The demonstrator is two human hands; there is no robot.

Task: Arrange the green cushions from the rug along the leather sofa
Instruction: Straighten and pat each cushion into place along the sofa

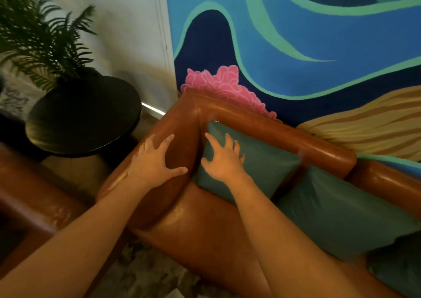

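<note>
A brown leather sofa (pixel 205 224) runs from the corner toward the lower right. Three green cushions lean along its backrest. The first cushion (pixel 266 167) stands in the corner by the armrest. My right hand (pixel 222 158) lies on its left face with fingers spread. My left hand (pixel 155 161) rests flat on the armrest (pixel 177 138), fingers spread. A second cushion (pixel 341 213) leans to the right of the first. A third cushion (pixel 396 270) shows partly at the lower right edge.
A round black side table (pixel 86 120) with a potted fern (pixel 41 35) stands left of the armrest. Another brown leather seat (pixel 29 202) sits at the lower left. A painted mural wall (pixel 296 47) rises behind the sofa. A patterned rug (pixel 141 275) lies below.
</note>
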